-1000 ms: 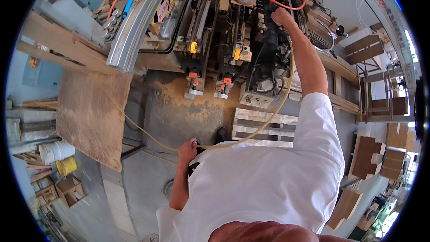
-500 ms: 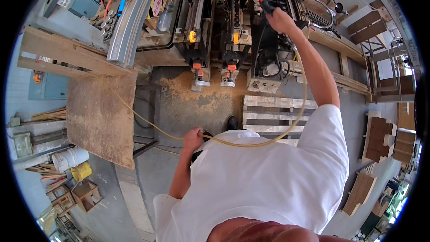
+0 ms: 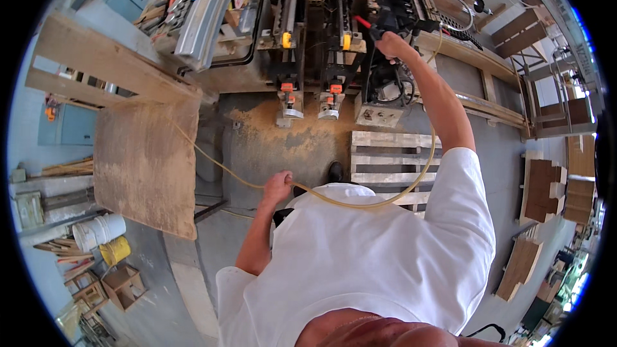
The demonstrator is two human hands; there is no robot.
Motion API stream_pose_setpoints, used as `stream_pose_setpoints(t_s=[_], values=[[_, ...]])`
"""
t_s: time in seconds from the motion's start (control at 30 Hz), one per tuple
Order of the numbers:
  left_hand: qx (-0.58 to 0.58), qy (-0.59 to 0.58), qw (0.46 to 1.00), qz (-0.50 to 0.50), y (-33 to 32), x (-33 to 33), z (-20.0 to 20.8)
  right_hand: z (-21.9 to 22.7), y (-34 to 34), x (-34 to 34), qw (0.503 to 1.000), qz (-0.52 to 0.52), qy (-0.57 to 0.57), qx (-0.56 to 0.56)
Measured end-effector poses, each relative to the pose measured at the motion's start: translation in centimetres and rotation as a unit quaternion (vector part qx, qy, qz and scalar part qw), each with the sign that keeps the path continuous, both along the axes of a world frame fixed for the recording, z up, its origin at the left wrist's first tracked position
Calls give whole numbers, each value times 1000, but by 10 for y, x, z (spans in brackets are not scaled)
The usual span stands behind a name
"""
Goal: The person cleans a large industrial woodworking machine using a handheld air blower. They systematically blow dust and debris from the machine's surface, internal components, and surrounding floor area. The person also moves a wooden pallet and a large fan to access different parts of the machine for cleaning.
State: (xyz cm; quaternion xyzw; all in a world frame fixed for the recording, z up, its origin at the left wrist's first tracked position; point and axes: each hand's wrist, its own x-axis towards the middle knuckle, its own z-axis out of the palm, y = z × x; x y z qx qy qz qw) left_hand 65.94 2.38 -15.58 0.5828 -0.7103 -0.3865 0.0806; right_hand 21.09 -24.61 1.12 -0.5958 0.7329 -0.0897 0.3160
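My right hand [image 3: 393, 47] is closed around the black handle of an air blow gun [image 3: 376, 30] with a red nozzle. The nozzle points left and away, over the right part of a machine [image 3: 335, 58] with metal rails and orange-and-grey clamps. A yellowish air hose [image 3: 360, 205] hangs from the right arm's side and sags in front of my white shirt. My left hand [image 3: 277, 186] is closed on this hose near my waist. From there the hose runs left to a worn wooden board [image 3: 144, 167].
Sawdust [image 3: 263, 122] covers the floor below the machine. A slatted pallet [image 3: 395, 160] lies in front of me to the right. Stacked wood panels [image 3: 545, 189] stand farther right. White and yellow buckets [image 3: 116, 250] are at the left.
My right hand has drawn the blow gun back toward me, lower over the machine's right part. My left hand has risen slightly, still on the hose. The view has shifted a little.
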Motion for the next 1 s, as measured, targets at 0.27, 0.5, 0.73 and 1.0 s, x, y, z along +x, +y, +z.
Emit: stream_pose_setpoints(t_s=[0.27,0.5,0.73,1.0], values=[[14,9,998,68,59,44,-21,-6,6,15,995,-77,69,-10],[-6,30,999,18,47,64,-23,17,41,48,974,-55,155,-153],[3,13,1000,2,51,82,-22,-12,93,152,988,63,126,60],[5,1,997,72,81,124,-29,-87,94,254,956,180,193,127]])
